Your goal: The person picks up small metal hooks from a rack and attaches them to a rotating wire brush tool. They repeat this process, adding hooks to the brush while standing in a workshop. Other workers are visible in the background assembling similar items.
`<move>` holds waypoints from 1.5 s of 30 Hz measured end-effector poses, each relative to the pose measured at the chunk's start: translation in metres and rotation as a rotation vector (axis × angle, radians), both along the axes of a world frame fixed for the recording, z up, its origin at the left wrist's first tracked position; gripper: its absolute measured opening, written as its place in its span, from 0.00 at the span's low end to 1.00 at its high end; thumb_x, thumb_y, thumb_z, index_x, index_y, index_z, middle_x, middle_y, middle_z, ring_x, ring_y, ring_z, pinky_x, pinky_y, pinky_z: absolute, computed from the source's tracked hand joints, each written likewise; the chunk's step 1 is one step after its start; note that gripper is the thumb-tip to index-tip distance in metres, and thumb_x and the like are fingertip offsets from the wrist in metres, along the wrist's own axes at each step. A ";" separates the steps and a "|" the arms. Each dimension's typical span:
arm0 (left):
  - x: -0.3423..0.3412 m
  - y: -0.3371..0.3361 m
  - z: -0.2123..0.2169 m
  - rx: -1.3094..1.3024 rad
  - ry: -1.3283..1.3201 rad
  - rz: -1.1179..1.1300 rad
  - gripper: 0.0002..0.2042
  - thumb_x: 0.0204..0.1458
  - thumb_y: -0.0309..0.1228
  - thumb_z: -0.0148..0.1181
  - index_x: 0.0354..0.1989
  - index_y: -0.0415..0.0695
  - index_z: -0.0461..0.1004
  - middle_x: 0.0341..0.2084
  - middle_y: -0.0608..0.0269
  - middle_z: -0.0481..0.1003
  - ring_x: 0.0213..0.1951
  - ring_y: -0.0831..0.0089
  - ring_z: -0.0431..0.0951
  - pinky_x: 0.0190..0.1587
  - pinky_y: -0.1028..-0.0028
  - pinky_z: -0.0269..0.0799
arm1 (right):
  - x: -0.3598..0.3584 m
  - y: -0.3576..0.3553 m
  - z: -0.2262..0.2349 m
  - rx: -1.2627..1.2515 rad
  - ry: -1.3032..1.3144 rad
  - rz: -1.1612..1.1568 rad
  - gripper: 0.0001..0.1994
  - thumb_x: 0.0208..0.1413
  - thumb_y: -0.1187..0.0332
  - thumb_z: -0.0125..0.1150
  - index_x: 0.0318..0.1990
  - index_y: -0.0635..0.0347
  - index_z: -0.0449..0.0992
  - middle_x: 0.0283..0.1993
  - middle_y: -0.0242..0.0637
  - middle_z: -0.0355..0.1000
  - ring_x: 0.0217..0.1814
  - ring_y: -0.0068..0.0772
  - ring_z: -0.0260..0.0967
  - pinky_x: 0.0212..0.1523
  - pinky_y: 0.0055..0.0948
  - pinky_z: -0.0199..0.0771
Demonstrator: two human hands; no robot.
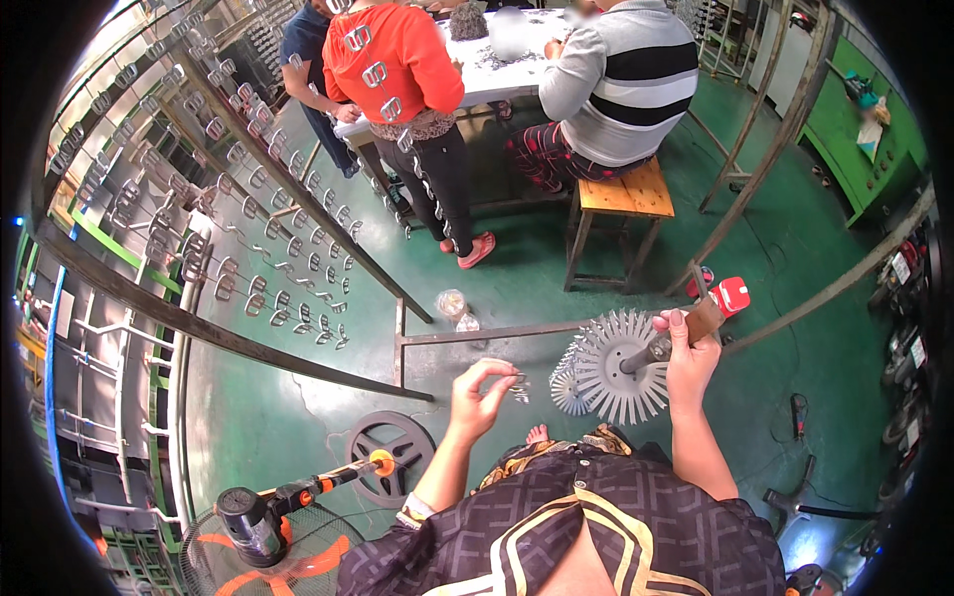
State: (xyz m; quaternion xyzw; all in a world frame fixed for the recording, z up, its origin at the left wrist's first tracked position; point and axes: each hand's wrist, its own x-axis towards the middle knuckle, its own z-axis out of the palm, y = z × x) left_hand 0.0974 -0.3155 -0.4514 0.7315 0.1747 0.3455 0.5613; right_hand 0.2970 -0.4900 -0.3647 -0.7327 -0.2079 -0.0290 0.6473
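Note:
My left hand point(479, 399) is closed in a pinch, with a few small shiny metal pieces point(520, 388) hanging from the fingertips. My right hand point(690, 364) is raised, its fingers wrapped around a brown flat piece point(705, 320). I cannot make out whether that piece is loose or part of the frame. Just left of the right hand stands a pale round rack with radial slots point(608, 382) on a grey central shaft point(651, 354). Smaller slotted tiers point(568, 392) show below it, between the hands.
A metal frame bar point(497, 333) crosses ahead. Hanging metal buckles point(288, 248) fill the left side. A fan point(273, 556) and grey wheel point(383, 447) are at lower left. Several people work at a white table point(497, 74), one on a wooden stool point(626, 194). A red container point(733, 295) stands right.

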 end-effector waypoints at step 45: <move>0.059 0.095 0.057 0.313 -0.044 0.281 0.03 0.44 0.21 0.59 0.28 0.38 0.76 0.26 0.60 0.77 0.29 0.75 0.76 0.33 0.77 0.71 | 0.000 -0.012 0.000 0.009 0.007 -0.010 0.13 0.56 0.65 0.53 0.29 0.69 0.74 0.25 0.37 0.73 0.28 0.24 0.71 0.34 0.24 0.69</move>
